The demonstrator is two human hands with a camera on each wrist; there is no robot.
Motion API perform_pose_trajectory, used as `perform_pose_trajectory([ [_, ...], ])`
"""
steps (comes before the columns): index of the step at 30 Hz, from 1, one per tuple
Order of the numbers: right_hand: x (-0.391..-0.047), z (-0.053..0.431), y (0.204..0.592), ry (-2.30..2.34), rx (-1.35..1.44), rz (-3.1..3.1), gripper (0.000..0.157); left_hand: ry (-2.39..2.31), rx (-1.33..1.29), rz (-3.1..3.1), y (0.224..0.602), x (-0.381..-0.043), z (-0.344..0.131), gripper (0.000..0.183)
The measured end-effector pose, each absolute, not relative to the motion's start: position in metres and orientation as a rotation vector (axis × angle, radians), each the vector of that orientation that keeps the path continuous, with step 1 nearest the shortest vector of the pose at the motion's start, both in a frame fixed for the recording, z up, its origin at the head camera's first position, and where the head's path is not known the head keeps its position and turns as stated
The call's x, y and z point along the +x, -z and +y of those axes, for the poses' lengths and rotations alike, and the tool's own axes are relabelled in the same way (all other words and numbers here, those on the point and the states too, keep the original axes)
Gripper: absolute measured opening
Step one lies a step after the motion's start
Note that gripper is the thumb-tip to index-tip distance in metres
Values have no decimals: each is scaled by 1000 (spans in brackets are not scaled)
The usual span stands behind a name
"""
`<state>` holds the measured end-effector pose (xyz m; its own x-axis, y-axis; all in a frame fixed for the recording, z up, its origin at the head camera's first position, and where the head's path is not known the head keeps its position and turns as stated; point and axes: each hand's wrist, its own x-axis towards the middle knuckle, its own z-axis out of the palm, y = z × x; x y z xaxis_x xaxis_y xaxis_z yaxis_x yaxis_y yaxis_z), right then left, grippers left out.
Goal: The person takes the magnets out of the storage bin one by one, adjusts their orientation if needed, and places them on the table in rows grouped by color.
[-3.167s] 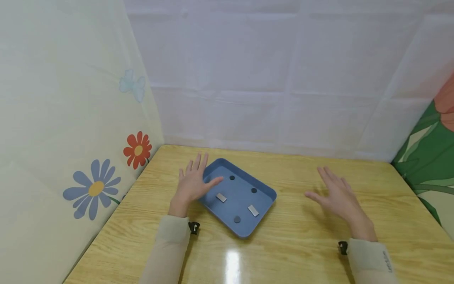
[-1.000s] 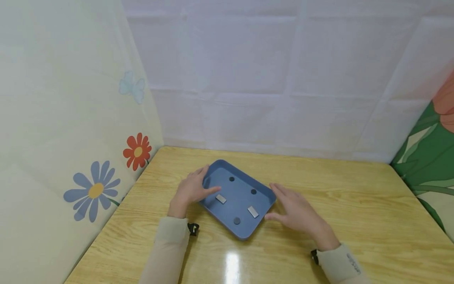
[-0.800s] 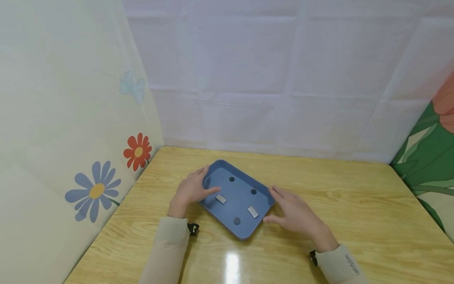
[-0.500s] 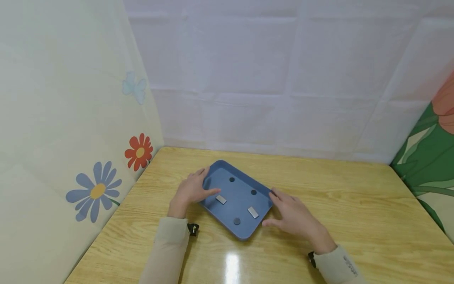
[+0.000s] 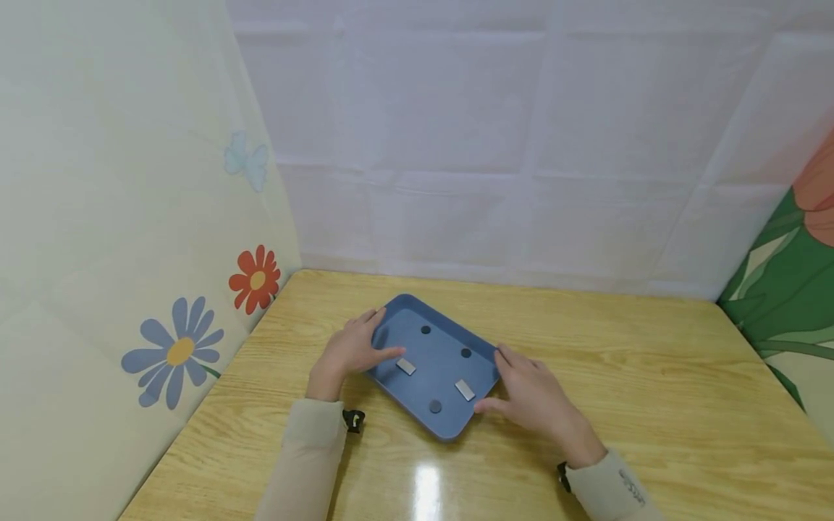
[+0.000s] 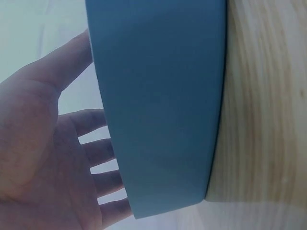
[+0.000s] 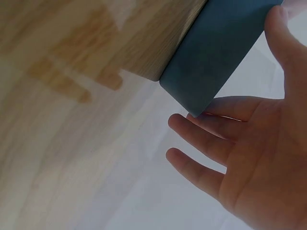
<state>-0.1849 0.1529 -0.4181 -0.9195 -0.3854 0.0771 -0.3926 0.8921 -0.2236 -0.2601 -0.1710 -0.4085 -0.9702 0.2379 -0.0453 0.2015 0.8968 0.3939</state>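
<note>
Blue tray (image 5: 435, 365): left hand (image 5: 350, 350) and right hand (image 5: 536, 395) spread at its ends, you're apparently bracing it; next, press evenly.

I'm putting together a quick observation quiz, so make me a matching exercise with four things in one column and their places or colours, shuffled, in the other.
Things:
1. left hand
2. tray
3. red flower
4. right hand

Places or colours:
A. on the pale left backdrop
B. at the tray's right side
C. at the tray's left side
D. blue

Pairs: 1-C, 2-D, 3-A, 4-B
</note>
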Motion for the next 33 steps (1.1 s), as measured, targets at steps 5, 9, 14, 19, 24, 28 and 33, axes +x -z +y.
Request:
perform_pose_trajectory([
  [5, -186, 154, 418, -371, 596, -3046, 106, -619, 340, 2958, 408, -260, -171, 98],
  [9, -187, 156, 417, -379, 564, -3059, 105, -619, 345, 2954, 408, -260, -170, 98],
  [14, -188, 159, 416, -372, 532, -3076, 103, -620, 346, 2943, 407, -259, -169, 98],
  [19, -191, 163, 416, -358, 488, -3090, 101, -623, 346, 2934, 405, -258, -169, 99],
  [24, -193, 168, 417, -354, 467, -3088, 99, -620, 346, 2919, 405, -258, -168, 100],
  [28, -195, 171, 416, -358, 474, -3065, 90, -633, 346, 2899, 404, -257, -167, 101],
  [33, -196, 175, 416, -339, 470, -3052, 79, -649, 350, 2866, 401, -256, -166, 102],
])
